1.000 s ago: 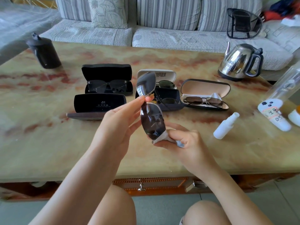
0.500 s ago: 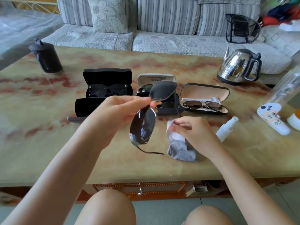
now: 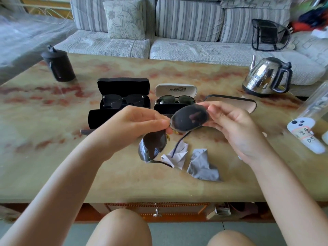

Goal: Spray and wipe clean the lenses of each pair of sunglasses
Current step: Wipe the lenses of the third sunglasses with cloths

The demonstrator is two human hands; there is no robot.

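I pinch the sunglasses at the bridge with my left hand and at the upper lens's rim with my right hand, above the grey cloth, which lies loose on the surface. This pair seems wiped; the cased pairs beyond the cloth likely wait.

We are seeing soft, bright daylight spreading evenly over the table, with the far left background washing out pale. Shadows are lying faint and short under the grey cloth. The kettle is throwing back sharp highlights, and the sunglasses are mirroring a dull reflection. Motion blur is softening the right hand and the clear container at the right edge, where the wide lens is bending straight lines; the sofa is looking slightly soft.
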